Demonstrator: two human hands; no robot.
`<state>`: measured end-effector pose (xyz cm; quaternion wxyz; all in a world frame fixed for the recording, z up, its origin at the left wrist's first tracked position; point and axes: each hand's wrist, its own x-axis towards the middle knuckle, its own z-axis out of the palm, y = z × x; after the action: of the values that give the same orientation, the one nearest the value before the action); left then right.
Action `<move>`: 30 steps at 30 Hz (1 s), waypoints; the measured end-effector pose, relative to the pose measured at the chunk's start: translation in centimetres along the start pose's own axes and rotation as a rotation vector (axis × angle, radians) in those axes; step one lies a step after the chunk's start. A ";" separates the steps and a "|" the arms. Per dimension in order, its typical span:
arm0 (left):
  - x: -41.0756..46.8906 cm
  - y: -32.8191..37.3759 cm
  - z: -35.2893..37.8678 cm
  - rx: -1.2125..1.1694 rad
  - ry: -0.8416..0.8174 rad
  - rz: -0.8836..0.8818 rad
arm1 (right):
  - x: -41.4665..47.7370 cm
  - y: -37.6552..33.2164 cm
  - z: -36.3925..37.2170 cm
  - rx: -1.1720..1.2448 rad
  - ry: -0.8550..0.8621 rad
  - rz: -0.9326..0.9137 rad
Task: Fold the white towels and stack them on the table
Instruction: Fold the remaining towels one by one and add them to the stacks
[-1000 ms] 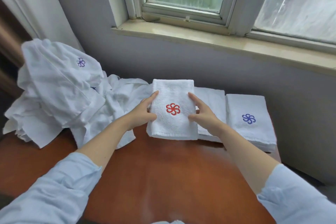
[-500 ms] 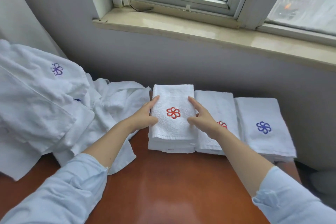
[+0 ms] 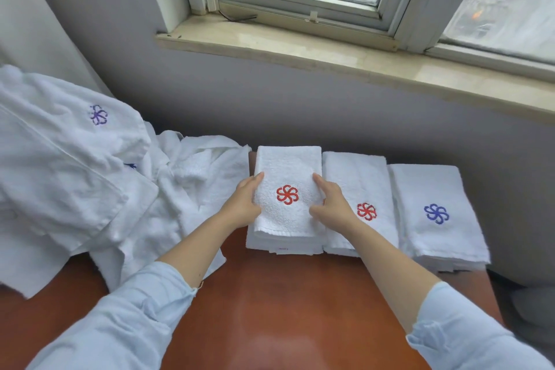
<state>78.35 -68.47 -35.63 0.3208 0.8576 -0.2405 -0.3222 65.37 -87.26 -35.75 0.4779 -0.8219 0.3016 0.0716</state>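
No readable writing anywhere; markings are embroidered pinwheel logos only. Folded towel (image 3: 286, 189) under the hands carries a red pinwheel, sitting between the two sets of fingers. A small tag shows at the near bottom edge of the stack beneath it, with red marks too small to read.

Left hand (image 3: 244, 203) lies against the towel's left edge, fingers together and extended along the top face, thumb tucked at the side. Right hand (image 3: 332, 204) mirrors it on the right edge, fingers together, thumb pressing the top face near the logo. Neither hand is closed around the cloth; both press flat.

Towel tops a stack at the far edge of the brown table (image 3: 270, 309), against the wall. Long axis runs away from the person toward the wall.

Just beyond the right fingers: second stack (image 3: 357, 186), red pinwheel, touching the first. Further right: third stack (image 3: 432, 207), blue pinwheel. Beyond the left fingers: heap of unfolded towels (image 3: 75, 174), one purple-blue pinwheel showing.
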 end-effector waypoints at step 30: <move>-27.3 0.1 -5.0 0.309 0.509 -0.191 | -14.6 -12.9 4.5 -0.648 -0.207 -0.823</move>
<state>63.39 -49.65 -21.81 0.2050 0.9680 -0.1172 -0.0856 61.61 -72.67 -22.63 0.2155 -0.9664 -0.1320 0.0482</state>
